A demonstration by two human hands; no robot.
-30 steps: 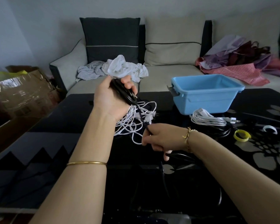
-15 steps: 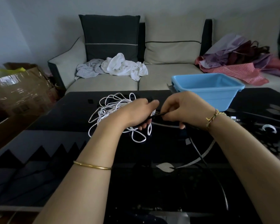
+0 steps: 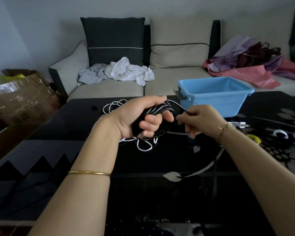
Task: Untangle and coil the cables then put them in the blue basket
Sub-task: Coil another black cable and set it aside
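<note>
Two hands, one black cable (image 3: 160, 107), one white cable (image 3: 143, 150), one blue basket (image 3: 215, 101) on a dark table (image 3: 75, 133).
The left hand (image 3: 140, 116) is closed around the black cable, which is gathered in several loops over its fingers. The right hand (image 3: 199, 120), just beside it, pinches the single strand leading off that coil. The white cable lies loose on the table under and behind the left hand. The basket stands beyond the right hand, apart from both, and one white plug (image 3: 240, 124) lies near the right wrist.
</note>
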